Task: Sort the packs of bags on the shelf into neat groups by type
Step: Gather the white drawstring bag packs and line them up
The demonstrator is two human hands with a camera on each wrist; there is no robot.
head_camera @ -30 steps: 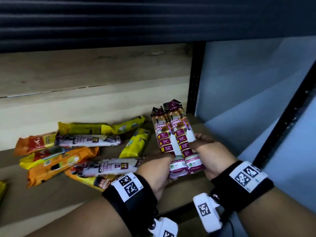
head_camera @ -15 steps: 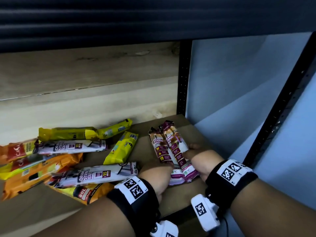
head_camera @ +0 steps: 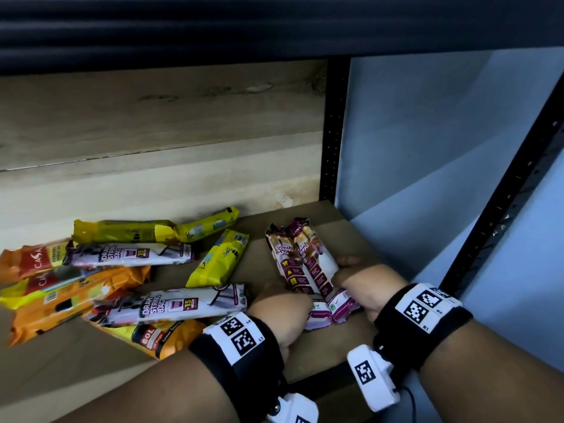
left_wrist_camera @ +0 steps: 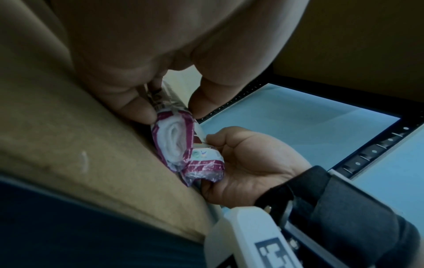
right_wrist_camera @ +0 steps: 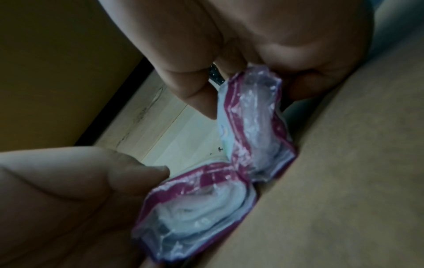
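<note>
Your left hand (head_camera: pixel 282 306) grips the left maroon pack (head_camera: pixel 290 265); your right hand (head_camera: pixel 364 285) grips the right pack (head_camera: pixel 317 264), side by side on the shelf (head_camera: pixel 332 340).

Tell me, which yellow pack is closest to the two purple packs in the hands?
The short yellow pack lying slanted just left of the two purple packs that both hands hold. The other yellow packs lie farther back against the wall.

The head camera is looking down into the shelf (head_camera: pixel 305 355); both wrist cameras are peering close along the fingers, sharing the two purple packs (head_camera: pixel 308 270).
</note>
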